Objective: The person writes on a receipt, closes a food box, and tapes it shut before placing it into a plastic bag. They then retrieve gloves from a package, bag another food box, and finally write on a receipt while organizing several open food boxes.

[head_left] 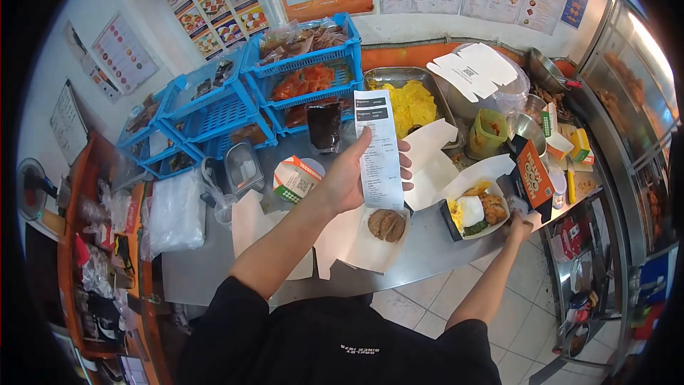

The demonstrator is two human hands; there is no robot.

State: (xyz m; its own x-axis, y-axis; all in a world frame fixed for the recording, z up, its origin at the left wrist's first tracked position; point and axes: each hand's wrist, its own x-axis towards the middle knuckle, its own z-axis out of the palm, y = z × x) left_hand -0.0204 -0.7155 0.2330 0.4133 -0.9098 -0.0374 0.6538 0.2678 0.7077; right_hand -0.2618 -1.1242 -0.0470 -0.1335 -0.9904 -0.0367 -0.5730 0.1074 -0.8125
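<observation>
My left hand (350, 178) holds a long white printed receipt (380, 150) upright above the steel counter (427, 246). Below it a brown patty (386, 224) lies on a white paper wrap (356, 246). My right hand (521, 224) rests at the front edge of an open food box (476, 212) holding rice, egg, greens and fried pieces. Whether that hand grips the box I cannot tell.
Blue plastic baskets (235, 100) of packaged food are stacked at the back left. A steel tray of yellow food (410, 100), a green cup (488, 132), metal bowls (531, 128) and small cartons (534, 171) crowd the back right. Clear bags (174, 214) lie at left. Menu posters cover the wall.
</observation>
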